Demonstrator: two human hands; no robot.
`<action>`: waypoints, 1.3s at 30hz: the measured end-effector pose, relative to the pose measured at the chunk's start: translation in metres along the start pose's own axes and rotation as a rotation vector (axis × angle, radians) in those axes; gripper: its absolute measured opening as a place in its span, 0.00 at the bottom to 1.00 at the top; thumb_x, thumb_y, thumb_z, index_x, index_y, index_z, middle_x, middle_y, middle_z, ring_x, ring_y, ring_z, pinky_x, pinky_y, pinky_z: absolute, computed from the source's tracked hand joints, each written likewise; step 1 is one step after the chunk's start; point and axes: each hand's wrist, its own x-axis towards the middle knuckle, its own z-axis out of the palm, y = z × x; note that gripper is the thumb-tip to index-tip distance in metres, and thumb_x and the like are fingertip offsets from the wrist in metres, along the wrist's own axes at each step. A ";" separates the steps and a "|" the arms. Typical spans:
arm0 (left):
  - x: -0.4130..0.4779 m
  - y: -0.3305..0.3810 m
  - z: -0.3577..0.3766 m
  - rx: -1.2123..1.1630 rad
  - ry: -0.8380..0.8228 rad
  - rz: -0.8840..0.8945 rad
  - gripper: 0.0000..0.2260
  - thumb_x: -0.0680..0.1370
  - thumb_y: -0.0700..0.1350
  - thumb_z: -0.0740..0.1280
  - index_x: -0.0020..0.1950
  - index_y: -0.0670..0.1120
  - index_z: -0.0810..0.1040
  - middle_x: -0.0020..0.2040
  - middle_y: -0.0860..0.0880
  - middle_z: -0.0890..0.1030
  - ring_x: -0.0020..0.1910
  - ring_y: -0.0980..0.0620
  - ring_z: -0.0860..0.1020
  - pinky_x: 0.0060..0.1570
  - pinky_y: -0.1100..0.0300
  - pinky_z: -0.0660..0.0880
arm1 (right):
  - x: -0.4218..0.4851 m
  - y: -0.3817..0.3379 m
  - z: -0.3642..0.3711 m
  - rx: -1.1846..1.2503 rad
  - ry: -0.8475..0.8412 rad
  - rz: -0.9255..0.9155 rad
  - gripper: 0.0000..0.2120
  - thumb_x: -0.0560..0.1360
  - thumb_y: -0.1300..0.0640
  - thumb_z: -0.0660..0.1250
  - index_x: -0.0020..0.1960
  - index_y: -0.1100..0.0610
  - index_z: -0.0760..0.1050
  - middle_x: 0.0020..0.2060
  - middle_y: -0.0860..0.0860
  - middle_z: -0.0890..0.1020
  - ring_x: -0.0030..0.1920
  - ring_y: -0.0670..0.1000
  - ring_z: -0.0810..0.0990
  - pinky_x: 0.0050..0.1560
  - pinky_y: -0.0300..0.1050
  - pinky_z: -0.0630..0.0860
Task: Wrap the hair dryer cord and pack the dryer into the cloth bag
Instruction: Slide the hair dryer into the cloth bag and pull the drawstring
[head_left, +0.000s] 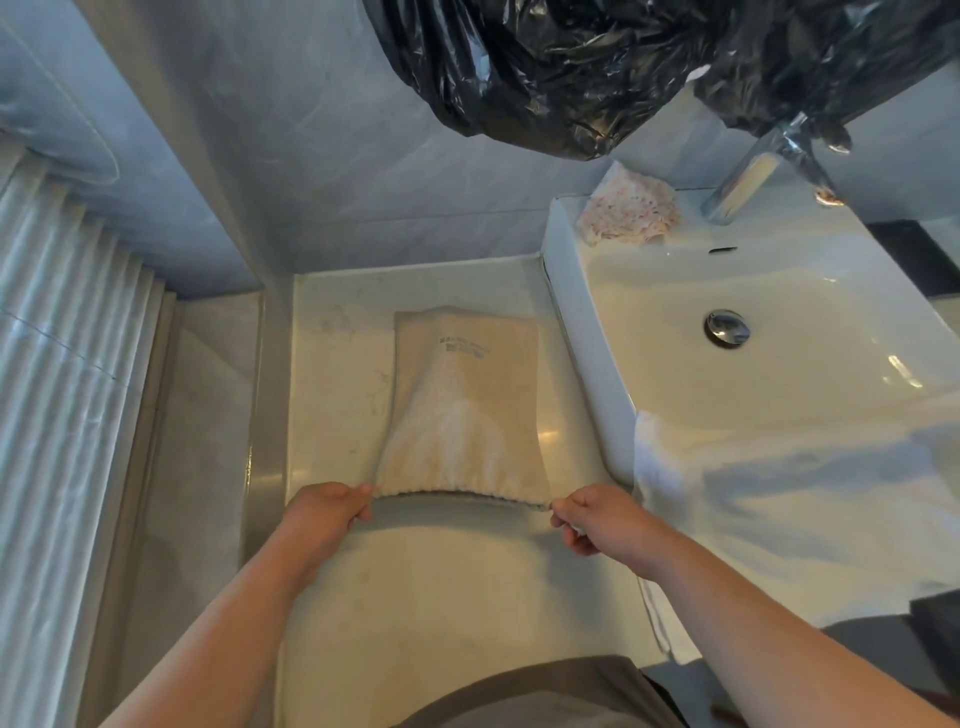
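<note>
At the far left, a ribbed, pleated panel runs down beside the pale stone countertop. My left hand is at the countertop's near half, thumb and curled fingers pinching the left end of the gathered drawstring mouth of the beige cloth bag. The bag lies lengthwise on the middle of the countertop, its closed end toward the back wall and its mouth toward me. Small dark print sits on its far half. The cloth humps up in the near half, and I cannot tell what is inside. The hem stretches taut between my two hands and casts a shadow on the stone below it. My right hand pinches the right end of that hem, its fingers curled tight around it.

Just right of that hand, a white towel drapes over the near left corner of the white sink. A patterned cloth sits at the sink's back left corner, with the chrome faucet to its right. A crumpled black plastic bag hangs above them.
</note>
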 end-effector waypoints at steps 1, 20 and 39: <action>0.002 -0.002 -0.002 0.061 0.063 0.021 0.16 0.80 0.47 0.67 0.34 0.41 0.77 0.27 0.47 0.70 0.26 0.50 0.65 0.29 0.61 0.60 | -0.003 0.001 -0.001 -0.033 0.035 -0.019 0.14 0.79 0.55 0.64 0.41 0.62 0.79 0.30 0.54 0.80 0.30 0.50 0.78 0.37 0.41 0.77; -0.027 -0.001 0.044 0.405 -0.082 0.257 0.12 0.82 0.43 0.60 0.63 0.43 0.75 0.57 0.45 0.79 0.61 0.43 0.77 0.51 0.58 0.70 | -0.006 -0.003 0.041 -0.555 0.076 -0.092 0.10 0.80 0.55 0.57 0.43 0.51 0.74 0.46 0.54 0.78 0.57 0.60 0.79 0.50 0.45 0.71; -0.006 0.000 0.010 -0.203 0.050 -0.032 0.18 0.78 0.43 0.69 0.30 0.44 0.70 0.24 0.50 0.65 0.27 0.49 0.61 0.31 0.58 0.57 | -0.007 0.010 0.008 -0.352 0.275 -0.137 0.10 0.77 0.57 0.63 0.39 0.53 0.81 0.36 0.47 0.81 0.36 0.45 0.76 0.34 0.37 0.67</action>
